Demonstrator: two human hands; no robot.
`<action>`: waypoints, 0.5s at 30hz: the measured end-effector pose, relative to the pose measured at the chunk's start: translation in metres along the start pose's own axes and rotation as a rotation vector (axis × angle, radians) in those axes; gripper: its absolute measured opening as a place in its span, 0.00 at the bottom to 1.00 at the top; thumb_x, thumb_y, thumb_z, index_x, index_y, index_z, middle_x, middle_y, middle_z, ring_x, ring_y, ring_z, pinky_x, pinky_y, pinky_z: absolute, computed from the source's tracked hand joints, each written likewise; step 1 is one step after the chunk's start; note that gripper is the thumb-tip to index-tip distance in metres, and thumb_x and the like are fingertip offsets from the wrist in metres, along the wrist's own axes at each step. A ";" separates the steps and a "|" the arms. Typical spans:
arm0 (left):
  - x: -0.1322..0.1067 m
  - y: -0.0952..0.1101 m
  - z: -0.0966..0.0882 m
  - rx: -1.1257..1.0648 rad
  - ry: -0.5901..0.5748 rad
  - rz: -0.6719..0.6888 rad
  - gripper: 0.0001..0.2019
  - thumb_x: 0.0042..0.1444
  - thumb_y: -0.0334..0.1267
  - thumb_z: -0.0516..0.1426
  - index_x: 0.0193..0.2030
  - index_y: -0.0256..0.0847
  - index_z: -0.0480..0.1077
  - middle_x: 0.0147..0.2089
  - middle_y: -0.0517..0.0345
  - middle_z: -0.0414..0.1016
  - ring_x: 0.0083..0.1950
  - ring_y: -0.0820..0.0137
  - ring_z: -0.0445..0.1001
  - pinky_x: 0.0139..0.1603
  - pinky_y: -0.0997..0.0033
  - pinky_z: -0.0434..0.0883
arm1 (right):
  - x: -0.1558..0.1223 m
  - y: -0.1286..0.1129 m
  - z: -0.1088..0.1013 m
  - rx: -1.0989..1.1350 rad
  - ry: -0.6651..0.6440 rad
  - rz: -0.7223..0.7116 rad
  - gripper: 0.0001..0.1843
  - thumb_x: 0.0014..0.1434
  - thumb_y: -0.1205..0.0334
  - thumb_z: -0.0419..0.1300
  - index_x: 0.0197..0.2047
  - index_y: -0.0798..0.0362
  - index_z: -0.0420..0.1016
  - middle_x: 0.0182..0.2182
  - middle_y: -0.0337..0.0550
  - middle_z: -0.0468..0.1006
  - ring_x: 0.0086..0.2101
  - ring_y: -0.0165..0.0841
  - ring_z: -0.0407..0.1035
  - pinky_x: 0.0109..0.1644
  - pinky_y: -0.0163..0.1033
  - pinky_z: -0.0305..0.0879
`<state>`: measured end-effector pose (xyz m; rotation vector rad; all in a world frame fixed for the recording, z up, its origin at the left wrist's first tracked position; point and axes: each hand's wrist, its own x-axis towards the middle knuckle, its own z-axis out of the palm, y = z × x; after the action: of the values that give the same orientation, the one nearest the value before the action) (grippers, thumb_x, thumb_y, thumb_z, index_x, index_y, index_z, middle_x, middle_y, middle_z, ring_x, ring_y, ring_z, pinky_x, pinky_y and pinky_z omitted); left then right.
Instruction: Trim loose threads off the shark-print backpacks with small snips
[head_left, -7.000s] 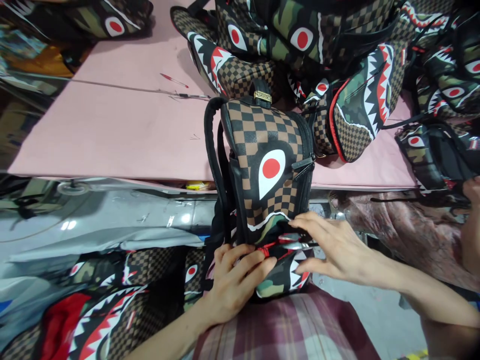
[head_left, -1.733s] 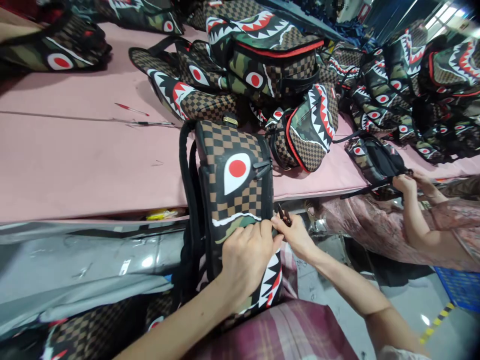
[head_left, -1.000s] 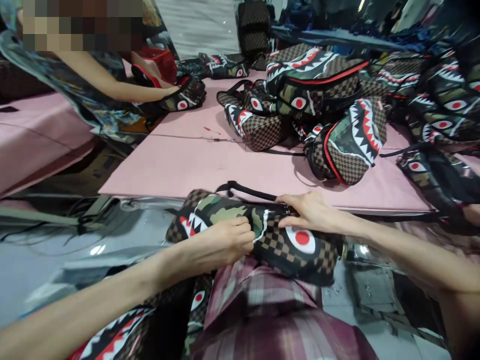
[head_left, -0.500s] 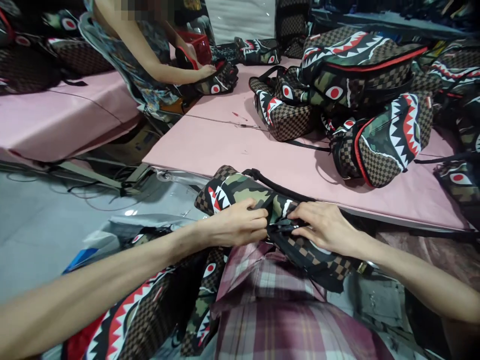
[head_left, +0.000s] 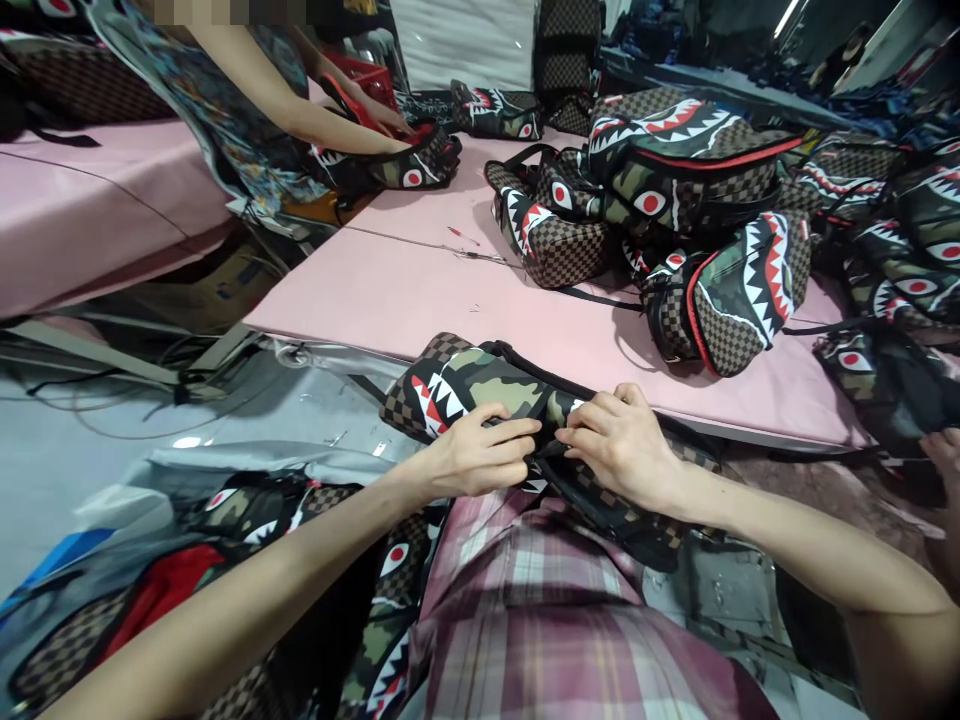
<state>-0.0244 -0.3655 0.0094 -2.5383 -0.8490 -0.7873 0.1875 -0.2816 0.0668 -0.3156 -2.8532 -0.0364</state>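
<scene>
A camouflage and brown-checkered bag with a shark-mouth print lies across my lap, against the table's front edge. My left hand is closed on the bag's middle, fingertips at a dark seam or opening. Close beside it, my right hand pinches the black edging of the same bag, knuckles raised. What exactly lies under the fingertips is hidden. The bag's right part, checkered with black trim, reaches out under my right wrist.
The pink-covered table carries a pile of matching bags at right. Across it, a person's arm reaches into another bag. More bags lie in plastic at lower left. Another hand shows at the right edge.
My right hand has moved slightly left, nearer my left hand, and its fingers have curled in tighter. A hand now shows at the right edge. The view has shifted a little to the right.
</scene>
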 end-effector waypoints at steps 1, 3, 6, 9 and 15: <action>0.000 0.000 0.000 0.000 0.001 0.000 0.11 0.56 0.26 0.50 0.24 0.40 0.64 0.39 0.58 0.76 0.54 0.68 0.68 0.44 0.63 0.64 | 0.000 -0.002 0.000 -0.021 -0.004 -0.005 0.09 0.61 0.62 0.54 0.38 0.52 0.76 0.33 0.42 0.74 0.33 0.32 0.59 0.37 0.42 0.44; 0.000 -0.001 0.001 0.003 0.000 -0.003 0.11 0.56 0.26 0.50 0.24 0.40 0.65 0.39 0.59 0.76 0.54 0.68 0.68 0.44 0.63 0.64 | 0.000 -0.005 0.000 -0.047 -0.014 -0.006 0.10 0.62 0.62 0.53 0.39 0.52 0.75 0.33 0.42 0.74 0.34 0.32 0.58 0.36 0.42 0.44; -0.001 -0.001 0.001 0.008 -0.005 -0.003 0.12 0.57 0.27 0.50 0.24 0.40 0.65 0.38 0.59 0.76 0.55 0.68 0.68 0.45 0.63 0.64 | -0.001 -0.009 0.001 -0.090 -0.012 -0.014 0.09 0.62 0.64 0.52 0.38 0.52 0.75 0.32 0.42 0.73 0.34 0.32 0.58 0.37 0.42 0.44; 0.001 0.000 0.001 0.008 0.000 -0.004 0.11 0.56 0.27 0.50 0.24 0.40 0.65 0.38 0.59 0.76 0.54 0.68 0.68 0.45 0.63 0.65 | -0.003 -0.011 0.004 -0.140 0.006 -0.039 0.09 0.61 0.64 0.53 0.39 0.53 0.74 0.31 0.42 0.73 0.33 0.33 0.58 0.37 0.42 0.45; 0.003 0.000 0.001 -0.029 -0.024 -0.037 0.12 0.57 0.27 0.50 0.25 0.41 0.66 0.37 0.59 0.76 0.53 0.68 0.69 0.47 0.64 0.66 | -0.006 -0.015 0.005 -0.175 0.034 -0.028 0.09 0.62 0.67 0.51 0.39 0.54 0.74 0.31 0.44 0.72 0.34 0.33 0.58 0.38 0.42 0.46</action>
<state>-0.0226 -0.3639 0.0105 -2.5689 -0.9009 -0.7871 0.1888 -0.2971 0.0599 -0.3066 -2.8254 -0.2953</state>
